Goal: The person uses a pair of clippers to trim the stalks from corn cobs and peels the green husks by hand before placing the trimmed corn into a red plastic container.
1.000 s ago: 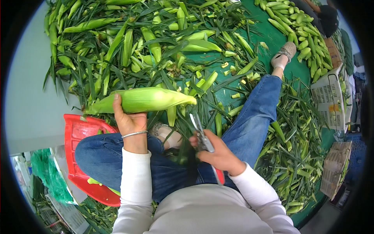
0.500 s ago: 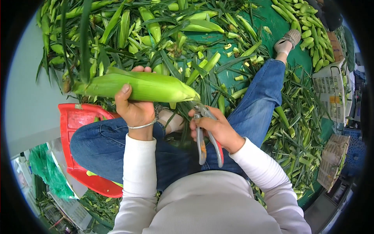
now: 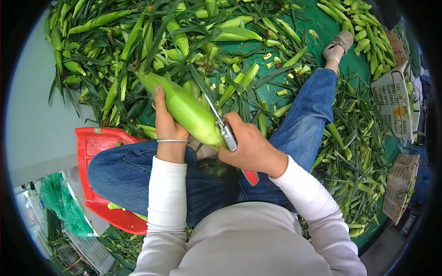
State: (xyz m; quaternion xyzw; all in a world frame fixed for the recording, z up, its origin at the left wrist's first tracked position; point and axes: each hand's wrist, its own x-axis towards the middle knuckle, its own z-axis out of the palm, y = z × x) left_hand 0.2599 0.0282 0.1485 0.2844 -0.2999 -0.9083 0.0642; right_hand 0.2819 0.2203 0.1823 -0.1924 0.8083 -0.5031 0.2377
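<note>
The left hand [image 3: 171, 124] is wrapped round a green ear [image 3: 186, 108], thumb on the near side, most of its fingers hidden beneath. The right hand [image 3: 252, 146] is closed on the shears [image 3: 226, 131], whose blade lies against the ear's near end, just beside the right fingers. Whether it has bitten in, I cannot tell.

This ear looks only part-done: its husk is on, and its far end, beyond the left thumb, runs into loose leaves.

Ahead of the left hand, a large heap [image 3: 179, 39] of leafy ears appears to be the work left. Pale stubs [image 3: 282, 92] beyond the right hand suggest cuts already made. Far ahead and to the right of that hand, a pile [image 3: 374, 46] of neater ears looks finished, and stripped leaves [image 3: 357, 170] lie thick to its right.
</note>
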